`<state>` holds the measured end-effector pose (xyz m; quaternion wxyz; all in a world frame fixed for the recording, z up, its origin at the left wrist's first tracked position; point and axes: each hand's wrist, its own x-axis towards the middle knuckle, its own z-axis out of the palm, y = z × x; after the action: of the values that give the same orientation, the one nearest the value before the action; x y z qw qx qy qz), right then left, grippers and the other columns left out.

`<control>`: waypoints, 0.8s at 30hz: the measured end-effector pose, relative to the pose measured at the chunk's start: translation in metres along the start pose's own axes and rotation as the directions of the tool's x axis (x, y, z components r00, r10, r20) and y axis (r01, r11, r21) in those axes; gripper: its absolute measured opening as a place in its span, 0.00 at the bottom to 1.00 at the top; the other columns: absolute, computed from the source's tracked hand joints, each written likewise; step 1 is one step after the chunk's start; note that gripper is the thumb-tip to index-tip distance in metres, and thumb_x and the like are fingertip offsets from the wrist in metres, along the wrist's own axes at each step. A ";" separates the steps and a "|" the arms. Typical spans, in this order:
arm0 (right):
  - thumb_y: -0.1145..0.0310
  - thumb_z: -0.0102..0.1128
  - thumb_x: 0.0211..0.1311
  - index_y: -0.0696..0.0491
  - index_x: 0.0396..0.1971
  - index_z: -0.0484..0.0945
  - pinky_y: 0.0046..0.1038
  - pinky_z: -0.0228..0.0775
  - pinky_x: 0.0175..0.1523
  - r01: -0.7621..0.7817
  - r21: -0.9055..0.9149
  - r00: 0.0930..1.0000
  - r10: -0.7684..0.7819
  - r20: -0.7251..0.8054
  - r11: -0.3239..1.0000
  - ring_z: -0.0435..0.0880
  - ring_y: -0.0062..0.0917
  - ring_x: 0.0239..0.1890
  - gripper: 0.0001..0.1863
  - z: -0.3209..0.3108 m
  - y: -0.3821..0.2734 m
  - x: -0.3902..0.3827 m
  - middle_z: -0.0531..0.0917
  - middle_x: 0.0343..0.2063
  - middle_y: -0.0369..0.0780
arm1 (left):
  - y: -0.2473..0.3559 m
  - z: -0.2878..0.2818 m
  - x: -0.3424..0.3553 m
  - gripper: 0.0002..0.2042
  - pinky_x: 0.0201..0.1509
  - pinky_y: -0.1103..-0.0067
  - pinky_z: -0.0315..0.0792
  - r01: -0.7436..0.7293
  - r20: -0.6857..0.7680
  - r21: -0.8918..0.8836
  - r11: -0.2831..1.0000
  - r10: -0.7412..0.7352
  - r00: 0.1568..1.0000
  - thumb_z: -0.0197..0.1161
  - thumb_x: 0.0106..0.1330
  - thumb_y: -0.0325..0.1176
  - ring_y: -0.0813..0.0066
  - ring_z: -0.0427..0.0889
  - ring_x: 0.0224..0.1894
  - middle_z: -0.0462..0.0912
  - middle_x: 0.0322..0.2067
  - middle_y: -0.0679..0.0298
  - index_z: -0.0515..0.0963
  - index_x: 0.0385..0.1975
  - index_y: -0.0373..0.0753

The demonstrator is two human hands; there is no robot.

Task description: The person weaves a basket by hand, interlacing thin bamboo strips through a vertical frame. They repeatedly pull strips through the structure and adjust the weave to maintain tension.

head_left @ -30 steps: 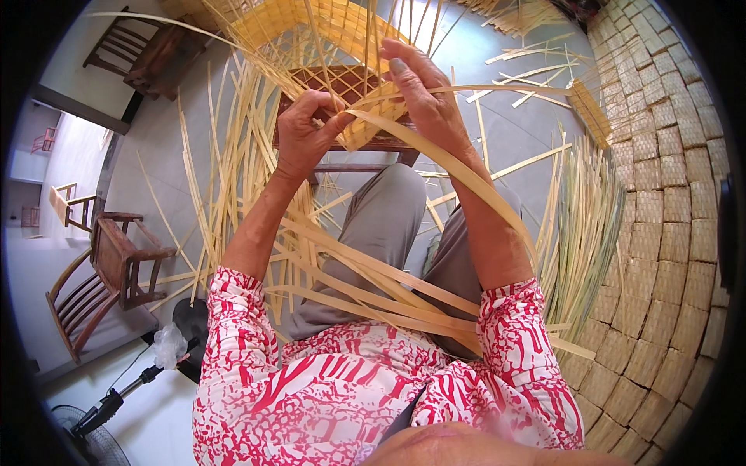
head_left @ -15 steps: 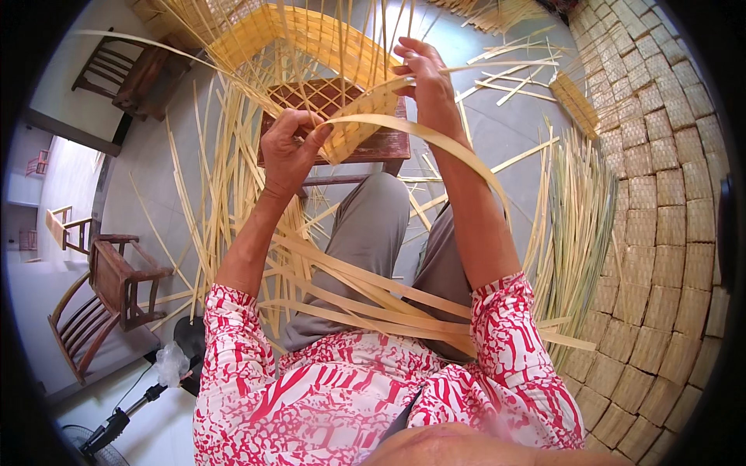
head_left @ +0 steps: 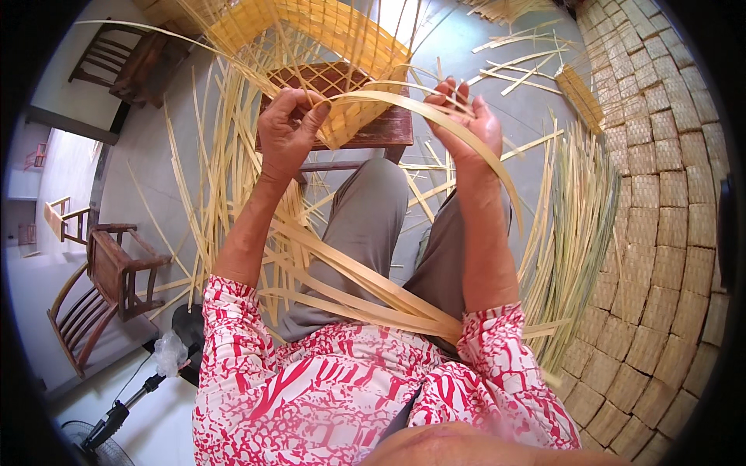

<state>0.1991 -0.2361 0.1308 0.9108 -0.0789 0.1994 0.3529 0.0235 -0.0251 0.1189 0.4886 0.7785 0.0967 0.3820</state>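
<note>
A half-woven bamboo basket (head_left: 353, 116) tilts on a red-brown wooden stool (head_left: 392, 128) in front of my knees, long loose strips standing up from its weave. My left hand (head_left: 286, 133) is closed at the basket's near edge, thumb and forefinger pinching the spot where a wide pale bamboo strip (head_left: 458, 130) starts. That strip arcs to the right, past my right wrist, and hangs down beside the forearm. To the right of the basket, my right hand (head_left: 470, 128) is turned palm up with curled fingers, narrow bamboo strips running through them. Exactly how firmly they grip is partly hidden.
Several cut strips (head_left: 365, 291) lie across my lap. Bundles of strips cover the floor on the left (head_left: 225, 171) and right (head_left: 579, 233). Stacked woven pieces (head_left: 653, 233) line the right side. Wooden chairs (head_left: 116, 272) and a fan (head_left: 89, 439) stand at left.
My right hand has moved right and down, away from the basket, and turned palm up. My left hand keeps its pinch at the edge. The basket shows slightly higher in view.
</note>
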 end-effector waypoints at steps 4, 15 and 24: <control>0.60 0.39 0.78 0.53 0.44 0.71 0.46 0.74 0.50 -0.036 0.210 0.999 0.040 -0.017 0.977 0.79 0.40 0.46 0.14 -0.014 0.019 -0.022 0.79 0.44 0.48 | -0.006 -0.004 0.000 0.05 0.35 0.87 0.68 0.070 0.003 -0.053 0.996 -0.070 0.998 0.71 0.66 0.28 0.87 0.73 0.30 0.76 0.29 0.73 0.81 0.34 0.35; 0.46 0.54 0.74 0.51 0.50 0.77 0.31 0.72 0.50 0.643 -0.682 0.766 -0.266 0.586 0.349 0.77 0.22 0.47 0.22 -0.001 0.023 -0.044 0.80 0.50 0.36 | 0.006 -0.025 0.006 0.10 0.34 0.84 0.70 -0.036 0.235 0.152 0.988 0.000 0.972 0.76 0.60 0.31 0.84 0.75 0.29 0.80 0.28 0.70 0.83 0.31 0.33; 0.61 0.65 0.68 0.52 0.55 0.79 0.27 0.79 0.42 0.753 -0.366 0.532 0.180 0.828 -0.547 0.84 0.24 0.40 0.19 0.006 0.006 0.017 0.81 0.50 0.41 | -0.010 -0.115 0.040 0.07 0.31 0.85 0.67 0.170 0.647 0.091 0.981 -0.188 0.739 0.75 0.61 0.33 0.89 0.72 0.27 0.79 0.24 0.76 0.86 0.30 0.38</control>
<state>0.2083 -0.2196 0.1295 0.4723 -0.7226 -0.5034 -0.0364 -0.0263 0.0795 0.1569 0.5158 0.8559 -0.0003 0.0368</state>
